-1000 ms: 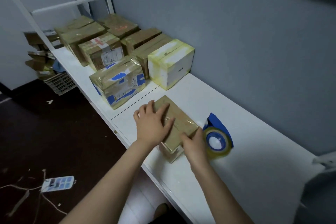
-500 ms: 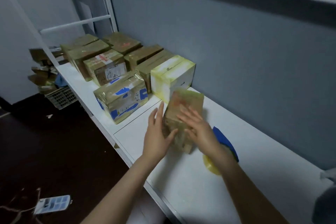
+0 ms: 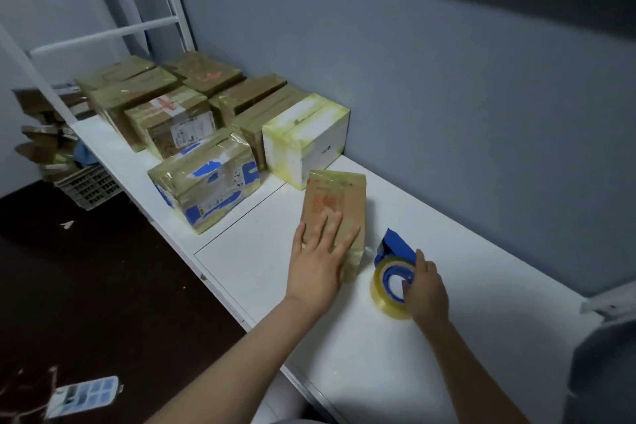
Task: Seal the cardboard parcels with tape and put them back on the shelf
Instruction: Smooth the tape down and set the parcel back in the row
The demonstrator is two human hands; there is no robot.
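While it lies flat on the white shelf (image 3: 344, 337), the brown cardboard parcel (image 3: 335, 208) shows red print and glossy tape at its far end. Spread wide, the left hand (image 3: 318, 260) presses its near end; the right hand (image 3: 426, 287) grips the tape dispenser (image 3: 392, 274) beside it.

grey wall (image 3: 447, 79) | plastic crate (image 3: 87, 186) on dark floor (image 3: 103, 286) | card (image 3: 84, 394) on floor
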